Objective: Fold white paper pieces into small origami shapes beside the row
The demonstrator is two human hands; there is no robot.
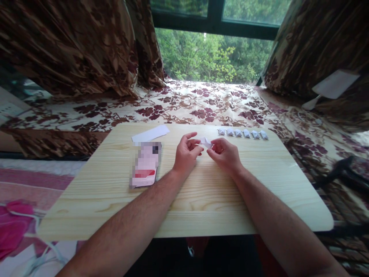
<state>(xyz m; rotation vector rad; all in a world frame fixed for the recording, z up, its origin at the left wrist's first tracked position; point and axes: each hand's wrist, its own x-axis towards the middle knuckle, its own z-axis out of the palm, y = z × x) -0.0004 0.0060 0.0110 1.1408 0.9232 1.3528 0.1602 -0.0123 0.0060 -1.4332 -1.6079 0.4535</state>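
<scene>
Between my two hands, above the far middle of the wooden table [201,200], is a small piece of folded white paper [205,142]. My left hand [188,151] pinches its left side with thumb and fingers. On the other side, my right hand [224,153] grips the lower right corner between thumb and forefinger. The paper has creased, pointed flaps; its underside is partly hidden by my fingers. Several small folded white paper pieces [238,133] stand in a row near the table's far right edge. A flat white paper strip [150,133] lies at the far left.
A phone [145,165], partly blurred out, lies on the table left of my left hand. Behind the table is a ledge with flowered cloth [201,102] below a window. Patterned curtains [86,42] hang at both sides. A white lamp [334,84] stands at the right.
</scene>
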